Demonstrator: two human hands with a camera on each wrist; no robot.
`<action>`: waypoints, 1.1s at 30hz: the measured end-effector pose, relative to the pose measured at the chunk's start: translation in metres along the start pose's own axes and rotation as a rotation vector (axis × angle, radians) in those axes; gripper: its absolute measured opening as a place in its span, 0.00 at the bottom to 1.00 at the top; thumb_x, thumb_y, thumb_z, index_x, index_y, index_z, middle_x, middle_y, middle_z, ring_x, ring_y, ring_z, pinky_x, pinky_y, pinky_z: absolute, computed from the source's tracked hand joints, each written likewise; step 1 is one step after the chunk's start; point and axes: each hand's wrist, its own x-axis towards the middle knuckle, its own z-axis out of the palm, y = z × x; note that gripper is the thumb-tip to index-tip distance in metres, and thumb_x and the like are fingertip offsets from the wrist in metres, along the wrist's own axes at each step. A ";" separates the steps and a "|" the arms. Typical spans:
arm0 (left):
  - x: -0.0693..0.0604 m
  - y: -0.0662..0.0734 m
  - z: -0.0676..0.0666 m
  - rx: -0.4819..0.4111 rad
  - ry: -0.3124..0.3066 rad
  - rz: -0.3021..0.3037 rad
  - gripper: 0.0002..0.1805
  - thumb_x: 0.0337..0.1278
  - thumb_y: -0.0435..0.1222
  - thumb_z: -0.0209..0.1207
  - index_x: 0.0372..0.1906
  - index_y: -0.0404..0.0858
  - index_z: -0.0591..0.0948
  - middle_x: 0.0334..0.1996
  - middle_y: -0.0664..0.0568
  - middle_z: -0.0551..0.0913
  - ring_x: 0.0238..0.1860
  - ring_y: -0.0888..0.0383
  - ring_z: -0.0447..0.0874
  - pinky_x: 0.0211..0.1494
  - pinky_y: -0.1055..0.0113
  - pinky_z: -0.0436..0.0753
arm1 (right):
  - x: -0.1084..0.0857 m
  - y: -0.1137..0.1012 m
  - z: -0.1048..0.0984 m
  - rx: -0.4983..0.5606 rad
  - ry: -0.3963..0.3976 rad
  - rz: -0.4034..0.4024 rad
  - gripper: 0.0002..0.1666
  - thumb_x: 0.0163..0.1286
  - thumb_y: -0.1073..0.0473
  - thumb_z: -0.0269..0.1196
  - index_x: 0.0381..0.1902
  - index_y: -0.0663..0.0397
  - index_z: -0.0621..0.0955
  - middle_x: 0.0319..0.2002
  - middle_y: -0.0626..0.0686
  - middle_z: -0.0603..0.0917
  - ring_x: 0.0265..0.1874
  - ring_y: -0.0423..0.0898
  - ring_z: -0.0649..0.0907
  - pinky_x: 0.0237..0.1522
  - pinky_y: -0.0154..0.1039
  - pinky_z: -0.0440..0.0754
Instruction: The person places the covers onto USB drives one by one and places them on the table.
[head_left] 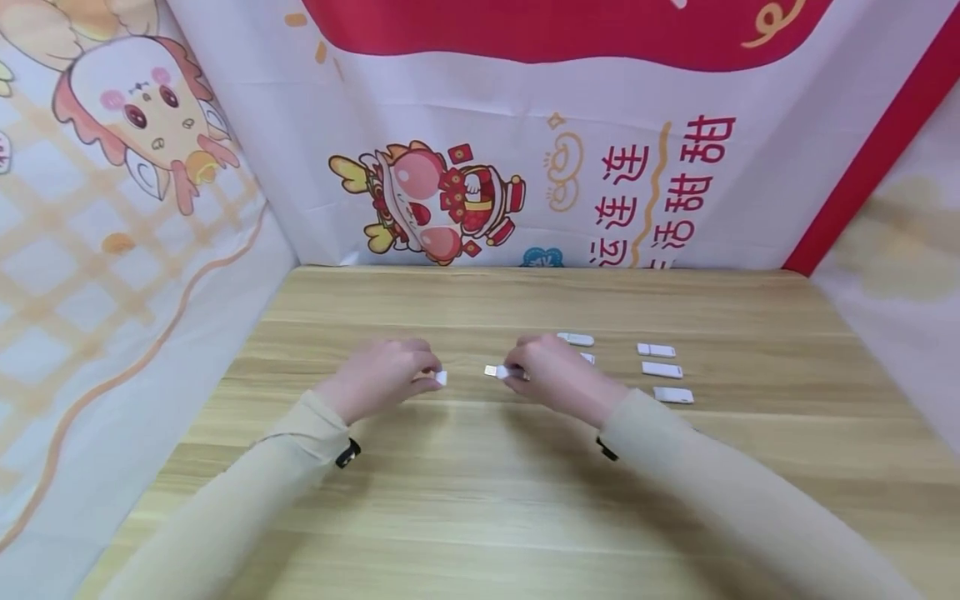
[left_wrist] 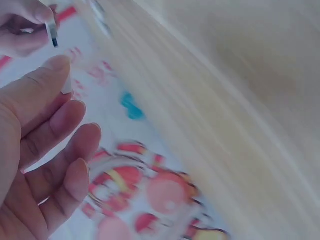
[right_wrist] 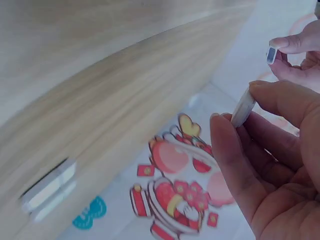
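Between thumb and fingertips, my left hand (head_left: 378,377) pinches a small white cap (head_left: 441,378). In the right wrist view the dark opening of that cap (right_wrist: 271,55) shows. My right hand (head_left: 562,377) pinches a white USB stick (head_left: 501,372), its bare plug pointing left toward the cap. A short gap separates the two pieces, and both hands are above the wooden table. The right wrist view shows the body of the USB stick (right_wrist: 243,109) between thumb and fingers. My fingers hide part of each piece.
Right of my right hand lie several white USB sticks on the wooden table (head_left: 480,500), among them one at the back (head_left: 576,339) and one nearer me (head_left: 673,395). One is partly hidden by the hand. A printed cloth (head_left: 465,100) hangs behind the table.
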 end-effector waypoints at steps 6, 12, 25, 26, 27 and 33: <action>0.000 0.044 -0.014 0.028 0.074 0.099 0.13 0.53 0.43 0.72 0.40 0.40 0.88 0.32 0.55 0.85 0.30 0.63 0.83 0.37 0.70 0.84 | -0.059 0.010 -0.013 -0.014 0.109 -0.104 0.06 0.61 0.62 0.73 0.34 0.59 0.87 0.30 0.48 0.83 0.28 0.39 0.81 0.31 0.31 0.82; -0.006 0.074 -0.023 0.018 0.159 0.119 0.11 0.54 0.43 0.71 0.38 0.40 0.88 0.31 0.55 0.85 0.29 0.64 0.83 0.35 0.70 0.84 | -0.113 0.015 -0.023 -0.050 0.186 -0.161 0.07 0.56 0.64 0.75 0.31 0.56 0.86 0.29 0.46 0.82 0.27 0.37 0.80 0.29 0.33 0.82; -0.008 0.127 -0.025 0.085 0.235 0.240 0.11 0.53 0.44 0.72 0.36 0.41 0.88 0.30 0.56 0.85 0.27 0.63 0.82 0.31 0.72 0.82 | -0.165 0.007 -0.034 -0.074 0.394 -0.312 0.27 0.80 0.46 0.47 0.35 0.56 0.86 0.32 0.47 0.82 0.29 0.40 0.82 0.32 0.33 0.82; -0.008 0.130 -0.025 0.084 0.236 0.242 0.11 0.54 0.44 0.72 0.36 0.41 0.88 0.30 0.56 0.85 0.27 0.64 0.82 0.31 0.72 0.82 | -0.167 0.006 -0.035 -0.081 0.397 -0.309 0.27 0.80 0.46 0.47 0.35 0.56 0.86 0.32 0.47 0.82 0.30 0.41 0.82 0.33 0.33 0.83; -0.007 0.133 -0.025 0.082 0.237 0.243 0.11 0.54 0.44 0.71 0.36 0.41 0.88 0.30 0.57 0.85 0.27 0.64 0.82 0.31 0.72 0.82 | -0.169 0.004 -0.036 -0.085 0.397 -0.305 0.27 0.80 0.46 0.47 0.36 0.56 0.86 0.33 0.47 0.82 0.31 0.41 0.82 0.34 0.34 0.83; -0.003 0.146 -0.027 0.042 0.279 0.271 0.10 0.54 0.43 0.72 0.36 0.41 0.88 0.30 0.57 0.85 0.28 0.64 0.83 0.33 0.73 0.83 | -0.174 -0.003 -0.044 -0.082 0.463 -0.337 0.25 0.80 0.48 0.49 0.38 0.57 0.86 0.35 0.49 0.82 0.33 0.43 0.82 0.35 0.35 0.83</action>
